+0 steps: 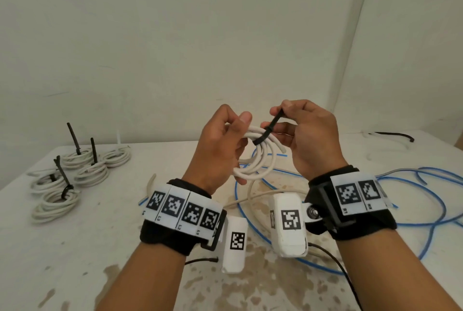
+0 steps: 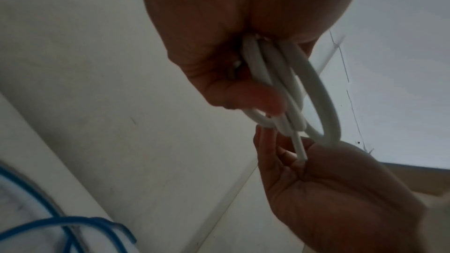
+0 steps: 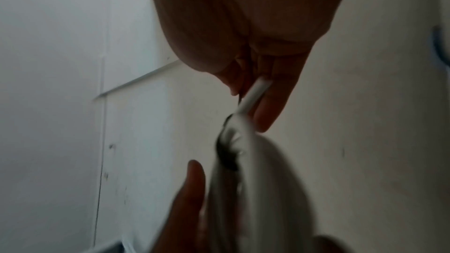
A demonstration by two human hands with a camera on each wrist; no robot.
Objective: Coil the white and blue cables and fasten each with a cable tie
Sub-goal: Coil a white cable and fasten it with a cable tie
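My left hand grips a small white cable coil and holds it up above the table, between both hands. A black cable tie is looped round the coil's top. My right hand pinches the tie's free tail between thumb and forefinger. In the left wrist view the coil hangs from my left hand, and its cut end points at my right hand's palm. The right wrist view is blurred; it shows the tie as a dark band. The blue cable lies loose on the table.
Several tied white coils with upright black tie tails sit at the table's left. Spare ties lie at the back right. A loose white cable and blue loops cross the stained table under my wrists. A wall stands close behind.
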